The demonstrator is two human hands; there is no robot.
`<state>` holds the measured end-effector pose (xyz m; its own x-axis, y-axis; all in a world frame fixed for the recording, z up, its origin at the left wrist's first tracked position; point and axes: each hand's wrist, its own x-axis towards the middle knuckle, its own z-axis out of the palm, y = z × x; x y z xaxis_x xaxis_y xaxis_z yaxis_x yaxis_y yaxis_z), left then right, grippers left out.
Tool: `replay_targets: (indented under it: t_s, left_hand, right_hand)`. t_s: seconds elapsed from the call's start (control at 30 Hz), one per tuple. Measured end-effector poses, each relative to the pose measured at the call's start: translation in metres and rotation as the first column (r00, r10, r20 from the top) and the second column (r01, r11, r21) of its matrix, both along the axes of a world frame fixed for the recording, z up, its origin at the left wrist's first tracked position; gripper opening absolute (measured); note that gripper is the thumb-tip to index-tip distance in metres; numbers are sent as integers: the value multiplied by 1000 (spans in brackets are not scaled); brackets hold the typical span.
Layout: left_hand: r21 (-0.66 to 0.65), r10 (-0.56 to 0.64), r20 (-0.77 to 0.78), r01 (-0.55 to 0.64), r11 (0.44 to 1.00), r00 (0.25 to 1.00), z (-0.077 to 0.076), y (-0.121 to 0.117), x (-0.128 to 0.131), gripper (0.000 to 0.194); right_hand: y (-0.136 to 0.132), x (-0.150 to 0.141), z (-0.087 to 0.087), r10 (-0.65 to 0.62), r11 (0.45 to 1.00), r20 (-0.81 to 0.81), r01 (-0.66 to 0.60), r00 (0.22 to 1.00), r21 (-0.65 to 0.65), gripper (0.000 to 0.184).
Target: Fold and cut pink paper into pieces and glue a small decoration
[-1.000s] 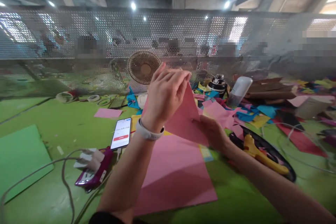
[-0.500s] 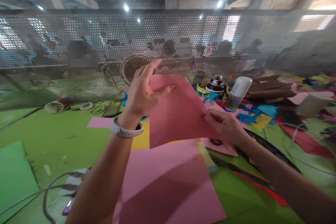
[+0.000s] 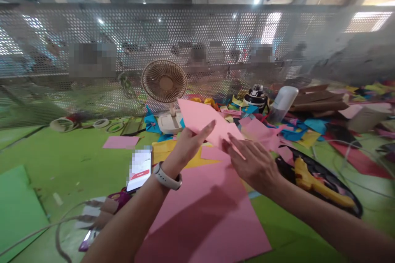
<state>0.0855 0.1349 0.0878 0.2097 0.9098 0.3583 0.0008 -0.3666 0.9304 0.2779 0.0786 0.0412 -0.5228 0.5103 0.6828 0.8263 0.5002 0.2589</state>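
Observation:
Above the table I hold a sheet of pink paper (image 3: 200, 117) tilted, its far corner raised. My left hand (image 3: 187, 148) grips its near edge, the thumb lying on top and the other fingers hidden underneath. At the lower right edge, my right hand (image 3: 256, 166) has the paper between its thumb and fingertips. A larger pink sheet (image 3: 197, 209) lies flat beneath both hands, over some yellow paper (image 3: 162, 148). To the left of my left wrist is a phone (image 3: 140, 168) with a lit screen.
A small fan (image 3: 166, 84) stands behind the paper, before a perforated metal screen (image 3: 216, 28). Paper scraps, a capped bottle (image 3: 284, 100) and a black tray (image 3: 348, 201) holding a yellow tool are on the right. Tape rolls (image 3: 63, 124), cables (image 3: 58, 230) and green paper (image 3: 18, 209) lie left.
The held paper has come down and tipped flatter. My left hand has moved right and down from its raised, spread pose onto the paper's near edge. My right hand has shifted slightly left and down.

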Motion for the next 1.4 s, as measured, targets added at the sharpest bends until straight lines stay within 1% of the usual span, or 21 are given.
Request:
replay_targets:
  t_s: [0.07, 0.1, 0.17, 0.23, 0.27, 0.3, 0.37, 0.4, 0.43, 0.47, 0.5, 0.57, 0.67, 0.77, 0.83, 0.9, 0.97, 1.07, 1.13, 1.23, 1.4]
  left_hand:
    - [-79, -17, 92, 25, 997, 996, -9, 2, 3, 29]
    - [-97, -19, 127, 32, 995, 992, -13, 3, 3, 30]
    - [-102, 1, 190, 19, 995, 982, -20, 5, 0, 32]
    - [-50, 32, 184, -23, 998, 982, -25, 7, -6, 37]
    - [-1, 49, 150, -49, 999, 987, -27, 8, -10, 38]
    - [55, 64, 96, -70, 996, 993, -28, 9, -15, 39]
    - [168, 83, -53, -73, 983, 995, -29, 8, -23, 37]
    - [206, 77, -134, -49, 977, 988, -29, 8, -27, 36]
    - [228, 58, -206, -9, 974, 977, -29, 6, -30, 36]
    - [240, 27, -264, 38, 970, 964, -29, 5, -33, 36]
    - [248, -4, -304, 83, 965, 953, -28, 3, -34, 35]
    - [263, -37, -343, 134, 955, 939, -27, -1, -36, 35]
    - [286, -97, -347, 204, 936, 933, -25, -5, -36, 33]
    - [323, -207, -316, 310, 894, 926, -23, -5, -40, 36]
    - [357, -232, -353, 360, 862, 906, -22, -6, -48, 39]
    - [359, -218, -474, 413, 837, 853, -24, -8, -57, 36]
    - [351, -138, -569, 392, 850, 811, -29, -14, -65, 31]
    - [327, -95, -710, 445, 834, 698, -45, -25, -72, 33]
    - [301, -89, -783, 501, 812, 615, -56, -30, -74, 32]
    - [261, -89, -843, 548, 794, 530, -71, -37, -75, 31]
    - [138, -149, -879, 542, 829, 452, -80, -49, -81, 38]
  right_hand:
    - [-1, -4, -6, 66, 993, -35, -69, 997, -91, 47]
    - [0, -3, -7, 73, 989, -94, -85, 993, -124, 57]
    - [9, 3, -8, 20, 989, -299, -63, 954, -135, 84]
    - [22, 14, -5, -49, 988, -559, -43, 827, -150, 103]
    - [28, 20, -2, -56, 978, -675, -97, 736, -187, 104]
    - [35, 26, 1, -50, 946, -769, -216, 637, -240, 99]
    - [44, 34, 8, -49, 808, -891, -507, 452, -301, 76]
    - [46, 38, 11, -54, 738, -921, -606, 386, -297, 65]
    - [47, 40, 13, -51, 696, -939, -663, 339, -277, 57]
    - [47, 42, 14, -43, 679, -947, -686, 318, -262, 51]
    - [46, 43, 13, -34, 679, -948, -688, 316, -254, 47]
    - [43, 46, 11, -34, 677, -935, -680, 354, -282, 40]
    - [38, 50, 6, -9, 641, -887, -678, 461, -359, 26]
    - [33, 54, 3, 104, 676, -834, -653, 543, -341, 25]
    - [31, 57, -1, 178, 696, -789, -642, 588, -322, 29]
    - [31, 58, -10, 237, 689, -734, -643, 636, -335, 30]
    - [31, 59, -26, 258, 678, -679, -629, 687, -379, 26]
    - [29, 57, -54, 289, 653, -558, -586, 778, -480, 19]
    - [24, 55, -68, 328, 629, -429, -533, 842, -565, 24]
    - [14, 55, -75, 355, 630, -296, -461, 887, -625, 33]
    - [5, 58, -73, 369, 640, -329, -495, 869, -588, 35]
